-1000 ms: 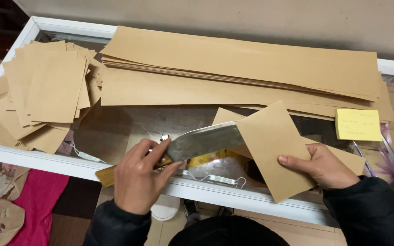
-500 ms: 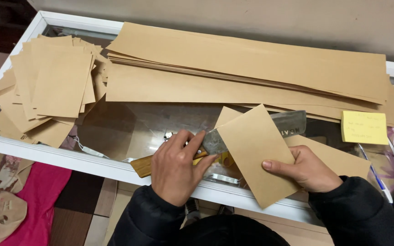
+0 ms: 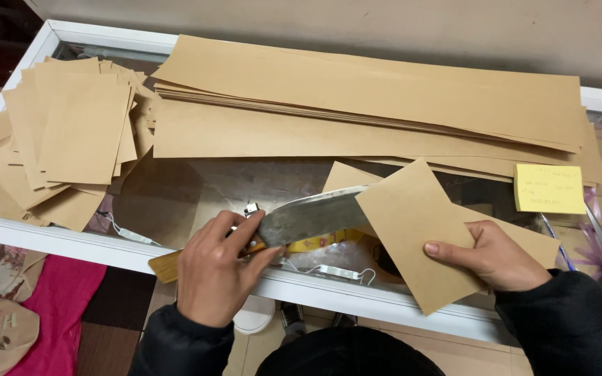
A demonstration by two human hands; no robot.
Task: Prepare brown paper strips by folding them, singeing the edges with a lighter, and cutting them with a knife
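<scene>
A folded sheet of brown paper [image 3: 419, 230] lies tilted between the two hands, near the front edge of a glass-topped table [image 3: 50, 237] with a white frame. A broad steel knife [image 3: 311, 216] reaches from the left hand into the fold, its tip hidden under the sheet.

Across the back of the table lies a stack of long brown paper strips [image 3: 371, 104]; at the left, a loose pile of cut brown sheets [image 3: 71, 132]; at the right, a yellow sticky note [image 3: 548, 189]. Pink cloth [image 3: 57, 313] shows below the table.

The left hand [image 3: 214, 275] is curled around the knife's wooden handle, which is mostly covered. The right hand [image 3: 492, 257] pinches the sheet's lower right edge, thumb on top.
</scene>
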